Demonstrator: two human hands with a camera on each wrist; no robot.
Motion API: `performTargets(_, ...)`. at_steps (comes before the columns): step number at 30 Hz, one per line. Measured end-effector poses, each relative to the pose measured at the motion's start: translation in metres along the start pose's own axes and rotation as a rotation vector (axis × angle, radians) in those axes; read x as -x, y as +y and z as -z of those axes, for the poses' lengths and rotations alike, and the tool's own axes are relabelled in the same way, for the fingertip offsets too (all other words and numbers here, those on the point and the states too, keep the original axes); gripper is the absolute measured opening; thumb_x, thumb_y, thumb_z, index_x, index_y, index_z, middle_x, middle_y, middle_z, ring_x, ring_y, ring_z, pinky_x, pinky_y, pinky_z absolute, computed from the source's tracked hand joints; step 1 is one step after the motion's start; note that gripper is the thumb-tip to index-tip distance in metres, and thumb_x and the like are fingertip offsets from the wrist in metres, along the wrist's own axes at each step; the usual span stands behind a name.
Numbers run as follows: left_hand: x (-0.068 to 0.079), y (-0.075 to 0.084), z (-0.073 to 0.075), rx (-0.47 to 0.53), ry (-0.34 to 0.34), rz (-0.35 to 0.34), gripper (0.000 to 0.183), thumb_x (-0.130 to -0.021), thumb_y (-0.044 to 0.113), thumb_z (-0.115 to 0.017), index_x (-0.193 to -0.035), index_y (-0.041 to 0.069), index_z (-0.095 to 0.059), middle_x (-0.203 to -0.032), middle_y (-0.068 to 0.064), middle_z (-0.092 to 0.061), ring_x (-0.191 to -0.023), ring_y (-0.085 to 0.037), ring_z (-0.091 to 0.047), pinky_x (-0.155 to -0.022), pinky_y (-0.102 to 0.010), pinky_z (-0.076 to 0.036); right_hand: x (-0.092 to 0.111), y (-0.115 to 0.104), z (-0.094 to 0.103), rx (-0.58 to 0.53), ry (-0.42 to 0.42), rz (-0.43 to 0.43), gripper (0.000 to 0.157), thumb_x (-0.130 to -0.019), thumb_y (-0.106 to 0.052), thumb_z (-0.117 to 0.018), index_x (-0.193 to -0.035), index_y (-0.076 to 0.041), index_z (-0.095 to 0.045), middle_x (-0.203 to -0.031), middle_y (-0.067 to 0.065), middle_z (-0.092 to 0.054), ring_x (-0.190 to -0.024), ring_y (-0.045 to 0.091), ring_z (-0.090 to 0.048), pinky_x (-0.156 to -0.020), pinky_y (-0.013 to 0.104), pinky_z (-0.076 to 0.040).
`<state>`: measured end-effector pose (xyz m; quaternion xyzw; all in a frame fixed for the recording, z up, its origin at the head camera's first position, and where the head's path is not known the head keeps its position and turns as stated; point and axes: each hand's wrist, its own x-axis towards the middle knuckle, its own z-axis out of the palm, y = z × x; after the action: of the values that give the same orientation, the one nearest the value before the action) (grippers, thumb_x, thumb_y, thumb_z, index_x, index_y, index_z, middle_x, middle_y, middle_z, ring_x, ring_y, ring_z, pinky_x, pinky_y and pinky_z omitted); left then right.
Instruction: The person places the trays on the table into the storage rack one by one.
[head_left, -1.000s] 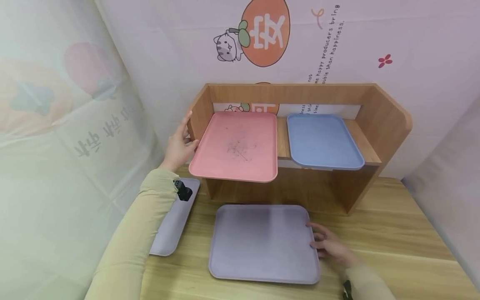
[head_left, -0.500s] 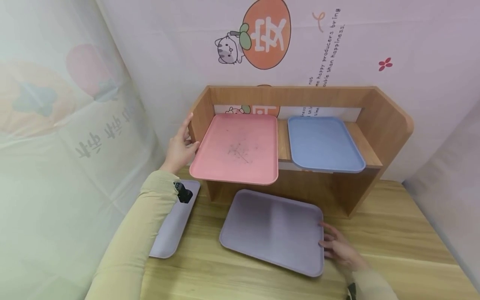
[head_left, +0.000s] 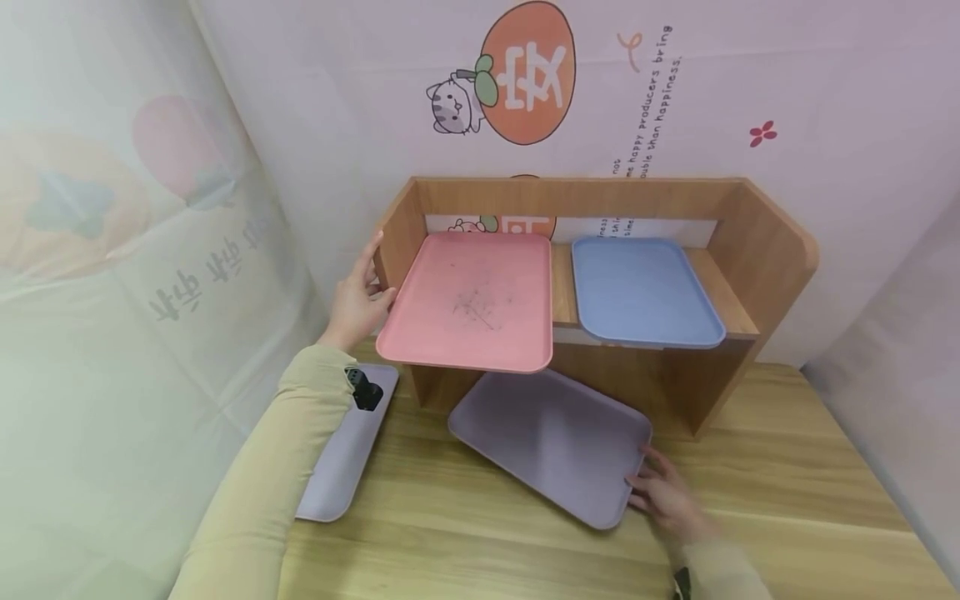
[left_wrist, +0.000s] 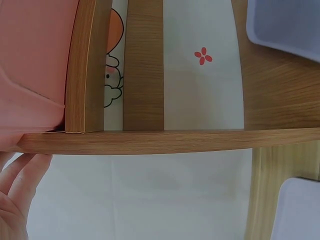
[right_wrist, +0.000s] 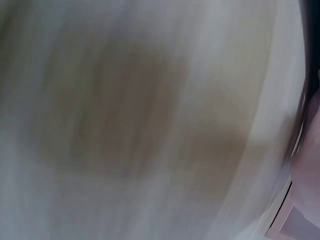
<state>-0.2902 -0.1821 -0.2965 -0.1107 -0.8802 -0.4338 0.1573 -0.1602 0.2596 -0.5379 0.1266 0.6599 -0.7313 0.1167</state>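
In the head view, my left hand (head_left: 355, 302) holds the left side panel of a wooden shelf (head_left: 573, 197), beside a pink tray (head_left: 480, 300). The left wrist view shows its fingers (left_wrist: 29, 175) against the panel's outer face. My right hand (head_left: 670, 496) grips the right edge of a lavender tray (head_left: 555, 446), turned at an angle before the lower compartment. That tray's far edge is partly hidden by the pink tray above. A blue tray (head_left: 645, 292) lies on the upper board to the right. The right wrist view is mostly blurred.
Another lavender tray (head_left: 352, 454) lies on the wood-grain table (head_left: 420, 542) at the left, partly covered by my left forearm. Printed cloth (head_left: 690, 100) hangs behind the shelf, and pale cloth (head_left: 97, 350) hangs at the left.
The lavender tray has moved toward the shelf and rotated clockwise, its far part passing under the pink tray. My right hand has moved with it. The left hand stays at the panel.
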Motion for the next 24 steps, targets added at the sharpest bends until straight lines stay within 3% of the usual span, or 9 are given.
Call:
performTargets(4, 0.001, 0.0, -0.001, -0.001, 0.0, -0.006, 0.09, -0.089, 0.0, -0.061, -0.148, 0.047, -0.013, -0.145, -0.022, -0.041, -0.115, -0.043, -0.057, -0.091, -0.051, -0.051, 0.0, 0.002, -0.01, -0.044, 0.019, 0.011, 0.078, -0.09, 0.012, -0.045, -0.15, -0.004, 0.003, -0.142, 0.038, -0.019, -0.081, 0.001, -0.06, -0.078, 0.024, -0.057)
performTargets(7, 0.001, 0.0, -0.001, 0.004, -0.001, -0.005, 0.09, -0.089, 0.001, -0.061, -0.148, 0.048, -0.013, -0.144, -0.023, -0.042, -0.114, -0.043, -0.057, -0.091, -0.051, -0.051, -0.001, 0.003, -0.019, -0.079, 0.027, 0.022, 0.075, -0.091, 0.013, -0.043, -0.149, -0.004, 0.001, -0.139, 0.036, -0.023, -0.081, 0.001, -0.06, -0.08, 0.023, -0.056)
performTargets(14, 0.001, 0.0, -0.001, -0.01, 0.004, -0.011, 0.089, -0.089, 0.0, -0.061, -0.148, 0.046, -0.013, -0.143, -0.024, -0.043, -0.113, -0.043, -0.058, -0.091, -0.051, -0.051, -0.001, 0.007, -0.042, -0.192, 0.021, 0.027, 0.068, -0.091, 0.012, -0.041, -0.144, -0.007, -0.004, -0.115, 0.011, -0.041, -0.084, 0.006, -0.061, -0.082, 0.029, -0.057)
performTargets(20, 0.002, 0.001, -0.001, -0.008, 0.003, -0.018, 0.09, -0.089, -0.001, -0.061, -0.149, 0.045, -0.012, -0.143, -0.024, -0.043, -0.113, -0.043, -0.058, -0.091, -0.051, -0.051, 0.0, 0.006, -0.053, -0.247, -0.036, -0.002, 0.058, -0.092, 0.009, -0.038, -0.14, -0.006, -0.008, -0.103, 0.006, -0.049, -0.084, 0.009, -0.064, -0.085, 0.031, -0.056)
performTargets(24, 0.002, 0.001, -0.001, -0.001, 0.003, -0.017, 0.09, -0.089, -0.001, -0.06, -0.149, 0.046, -0.012, -0.143, -0.024, -0.042, -0.113, -0.043, -0.058, -0.091, -0.051, -0.051, 0.003, 0.003, -0.059, -0.285, -0.12, -0.055, 0.052, -0.094, 0.007, -0.038, -0.135, -0.009, -0.01, -0.097, 0.006, -0.052, -0.083, 0.01, -0.064, -0.085, 0.028, -0.056)
